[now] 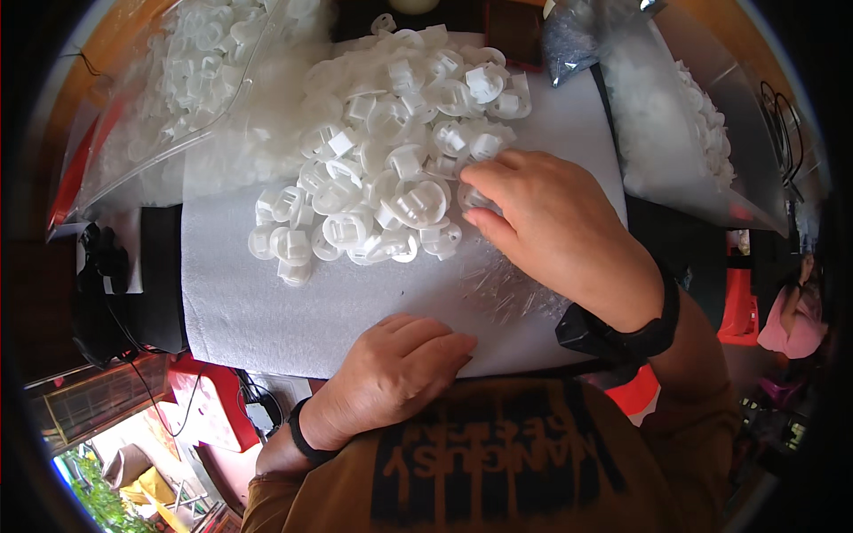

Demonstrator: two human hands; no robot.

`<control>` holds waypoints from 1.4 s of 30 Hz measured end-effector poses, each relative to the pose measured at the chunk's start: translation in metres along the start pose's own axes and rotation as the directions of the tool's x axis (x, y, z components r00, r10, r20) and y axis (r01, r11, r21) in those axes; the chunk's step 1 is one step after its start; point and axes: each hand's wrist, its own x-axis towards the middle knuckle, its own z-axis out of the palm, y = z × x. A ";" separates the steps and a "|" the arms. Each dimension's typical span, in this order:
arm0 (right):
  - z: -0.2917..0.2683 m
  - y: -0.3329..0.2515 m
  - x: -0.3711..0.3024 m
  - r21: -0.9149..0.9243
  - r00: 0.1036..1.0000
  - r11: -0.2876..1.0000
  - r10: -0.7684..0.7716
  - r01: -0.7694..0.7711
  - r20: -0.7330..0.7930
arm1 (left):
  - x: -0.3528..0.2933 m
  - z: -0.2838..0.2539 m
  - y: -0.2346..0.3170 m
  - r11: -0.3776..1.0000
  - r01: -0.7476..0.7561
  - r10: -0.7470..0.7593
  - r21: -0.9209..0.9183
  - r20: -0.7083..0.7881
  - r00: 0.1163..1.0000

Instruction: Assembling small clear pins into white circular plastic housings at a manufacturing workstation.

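A heap of small round white translucent plastic parts (382, 178), each with a raised square middle, covers the far part of a white foam sheet (258, 329). At the heap's right edge, the thumb and fingers of my right hand (555, 209) close on one translucent plastic part (477, 200). Close to my body, my left hand (400, 366) rests near the sheet's front edge with its fingers curled in. Whatever those fingers may hold is hidden. Several thin clear plastic slivers (506, 289) are scattered below my right hand.
A large clear bag of similar white parts (195, 80) stands at the far left, and another bag (684, 133) at the far right. A small bag of dark bits (569, 44) lies at the back. Dark cables (133, 346) hang at the left. A person in pink (793, 320) is off to the right.
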 end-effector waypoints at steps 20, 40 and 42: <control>-0.040 0.001 -0.058 0.792 0.968 0.596 0.251 -0.136 -0.022 | 0.019 0.004 0.014 0.997 -0.076 0.077 -0.005 0.107 0.991; -0.006 0.025 -0.139 0.932 0.784 -0.295 0.519 -0.210 0.341 | 0.071 0.048 0.029 0.912 -0.135 0.034 0.388 0.256 0.966; -0.006 0.025 -0.139 0.934 0.791 -0.286 0.510 -0.215 0.338 | 0.067 0.041 0.032 0.918 -0.102 0.020 0.383 0.212 0.977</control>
